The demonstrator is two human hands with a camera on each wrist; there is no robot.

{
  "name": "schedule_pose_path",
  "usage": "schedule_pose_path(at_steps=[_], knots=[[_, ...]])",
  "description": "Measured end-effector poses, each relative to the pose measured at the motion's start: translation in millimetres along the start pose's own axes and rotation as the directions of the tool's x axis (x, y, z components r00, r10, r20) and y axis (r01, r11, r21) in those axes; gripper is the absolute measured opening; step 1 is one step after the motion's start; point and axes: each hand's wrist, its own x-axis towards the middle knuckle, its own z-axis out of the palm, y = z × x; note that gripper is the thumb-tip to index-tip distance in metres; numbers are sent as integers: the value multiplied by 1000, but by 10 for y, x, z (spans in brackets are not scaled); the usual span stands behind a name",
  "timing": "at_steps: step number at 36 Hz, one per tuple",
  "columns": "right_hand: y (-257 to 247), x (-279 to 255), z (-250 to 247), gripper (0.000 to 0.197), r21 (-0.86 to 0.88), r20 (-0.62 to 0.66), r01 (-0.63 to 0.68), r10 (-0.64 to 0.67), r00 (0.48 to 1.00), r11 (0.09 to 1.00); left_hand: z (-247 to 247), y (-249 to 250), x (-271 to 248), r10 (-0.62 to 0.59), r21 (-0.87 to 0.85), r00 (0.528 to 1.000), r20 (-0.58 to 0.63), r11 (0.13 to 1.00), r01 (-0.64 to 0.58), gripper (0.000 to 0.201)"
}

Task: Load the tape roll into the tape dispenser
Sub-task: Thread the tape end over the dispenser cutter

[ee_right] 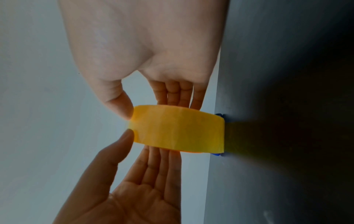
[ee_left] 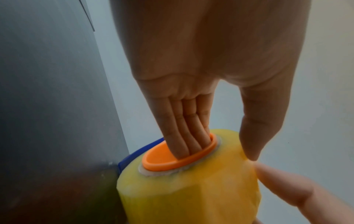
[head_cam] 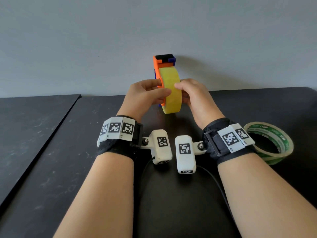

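Observation:
The yellow tape roll (head_cam: 171, 90) stands on edge in the orange and blue tape dispenser (head_cam: 162, 63), held upright over the black table (head_cam: 51, 152) near the wall. My left hand (head_cam: 154, 93) grips the dispenser's left side. In the left wrist view its fingers (ee_left: 184, 136) reach into the orange hub (ee_left: 162, 165), which sits in the core of the roll (ee_left: 191, 189), and the thumb lies on the roll's rim. My right hand (head_cam: 187, 93) pinches the roll (ee_right: 178, 128), with the thumb (ee_right: 122, 106) on the rim and the fingers (ee_right: 176, 97) behind its right face.
A second roll of clear tape with green print (head_cam: 269, 141) lies flat on the table beside my right wrist. A black cable (head_cam: 214, 179) runs across the table between my forearms. A grey wall (head_cam: 154, 23) stands just behind the dispenser. A seam (head_cam: 68, 110) splits the table on the left.

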Motion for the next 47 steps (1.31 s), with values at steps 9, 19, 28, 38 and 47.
schedule_pose_path(at_steps=[9,19,28,38,47], knots=[[-20,-49,-20,36,14,-58,19,-19,998,1000,10,22,-68,-13,0,999,41,1000,13,22],[-49,-170,-14,33,-39,-75,64,-67,995,997,-15,74,-183,-46,11,998,33,999,46,26],[-58,-481,-85,34,-266,-97,255,-289,952,930,4,141,-547,-30,99,999,21,995,28,35],[-247,-881,-95,18,-389,-103,391,-461,882,835,-13,395,-931,-27,63,1000,-16,998,28,34],[-345,-1178,-44,8,-466,-73,413,-499,864,782,-16,488,-1268,-66,53,997,39,997,64,22]])
